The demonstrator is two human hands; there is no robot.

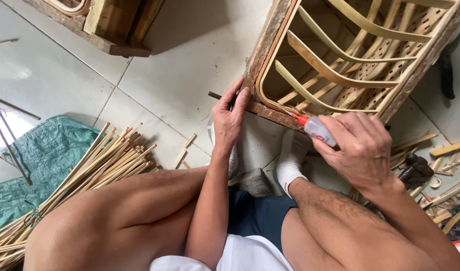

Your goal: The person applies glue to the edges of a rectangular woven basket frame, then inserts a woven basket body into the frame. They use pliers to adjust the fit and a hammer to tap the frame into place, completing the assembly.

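My left hand (pixel 231 114) grips the near corner of a rectangular bamboo frame (pixel 268 42) and also pinches a thin dark stick (pixel 215 95) against it. My right hand (pixel 359 147) holds a small clear glue bottle (pixel 318 128) with a red nozzle, tip touching the frame's lower rim. Curved bamboo ribs (pixel 330 73) and woven matting fill the frame. I sit on the floor, a white sock (pixel 291 159) under the frame.
A bundle of bamboo strips (pixel 84 175) lies on a green tarp (pixel 36 160) at the left. Offcuts and a dark tool (pixel 414 170) litter the tiled floor at the right. Another wooden frame (pixel 112 25) stands at the top left.
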